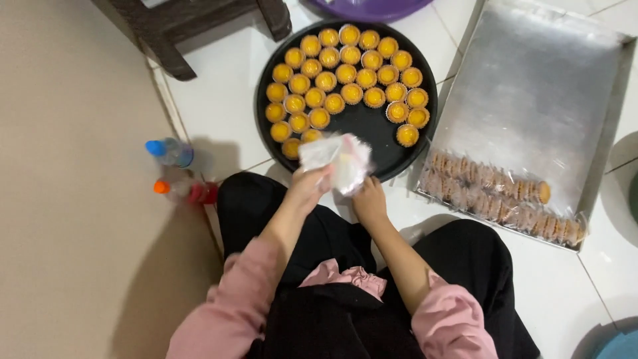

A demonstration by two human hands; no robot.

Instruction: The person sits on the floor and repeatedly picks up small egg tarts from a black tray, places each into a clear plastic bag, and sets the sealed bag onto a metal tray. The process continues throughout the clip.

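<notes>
Both my hands hold a small clear plastic bag [337, 159] over the near rim of a round black tray [372, 133]. My left hand [307, 188] grips the bag's left side and my right hand [369, 199] pinches its lower right corner. Several small yellow tarts in paper cups [345, 76] fill the far half of the tray. What the blurred bag contains cannot be made out.
A large rectangular metal baking tray [531, 86] lies at right, with rows of bagged tarts [498, 196] along its near edge. Two small bottles, blue-capped [169, 151] and orange-capped [183, 191], stand left by the wall. A dark stool leg [166, 56] and a purple basin [372, 6] sit beyond.
</notes>
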